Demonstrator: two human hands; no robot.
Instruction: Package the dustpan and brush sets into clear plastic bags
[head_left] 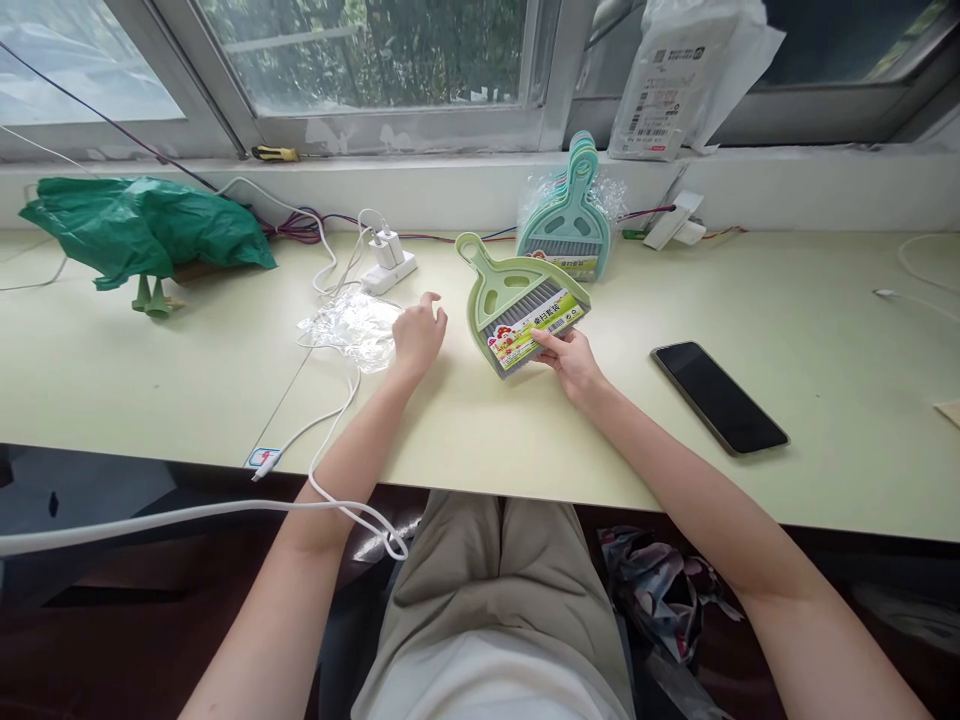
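Observation:
My right hand [574,365] grips the lower edge of a light green dustpan and brush set [517,295], thumb over its printed label [536,325]. The set is tilted, its looped handle pointing up and left, and grey bristles show behind the label. My left hand [420,335] is held over the table to the left of the set, fingers loosely bent and apart, with nothing visible in it. Just beside it lies a crumpled clear plastic wrapper [352,328]. Behind the held set stands a stack of similar teal dustpan sets [577,215] in clear plastic.
A black phone [720,397] lies at the right. White cables [330,410] run from a power strip with chargers [388,262] across my left forearm. A green plastic bag [150,225] is at the far left; a yellow cutter [275,154] and white package [667,90] rest by the window.

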